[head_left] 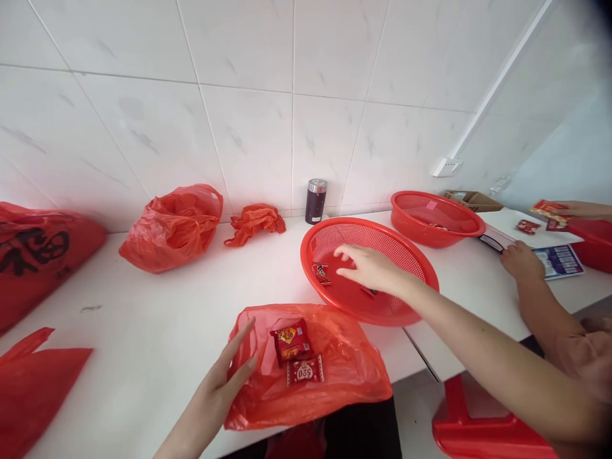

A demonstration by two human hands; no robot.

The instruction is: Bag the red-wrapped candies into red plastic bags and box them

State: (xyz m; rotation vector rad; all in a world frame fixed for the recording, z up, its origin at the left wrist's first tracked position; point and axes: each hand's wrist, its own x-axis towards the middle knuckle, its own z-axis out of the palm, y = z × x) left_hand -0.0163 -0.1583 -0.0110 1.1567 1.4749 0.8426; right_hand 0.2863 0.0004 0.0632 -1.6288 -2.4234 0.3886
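Observation:
My left hand (224, 373) rests at the left rim of a red plastic bag (349, 370). Its thumb and forefinger are stretched apart against the film. Two wrapped pieces lie in the bag: a larger red packet (292, 342) with a yellow print, and a small red candy (305, 370) marked "520". Over the red perforated basket (406, 255) hovers my right hand (366, 264), fingers apart and nothing visible in them. A small wrapped candy (321, 274) lies at the basket's left side. Another dark-wrapped piece (369, 291) shows partly beneath my right hand.
A dark tumbler (315, 201) stands by the wall, near crumpled red bags (255, 223) (167, 233). Further right is a second red basket (435, 220). Beyond it another person's hand (523, 261) rests at a white board. A red stool (488, 424) stands below right.

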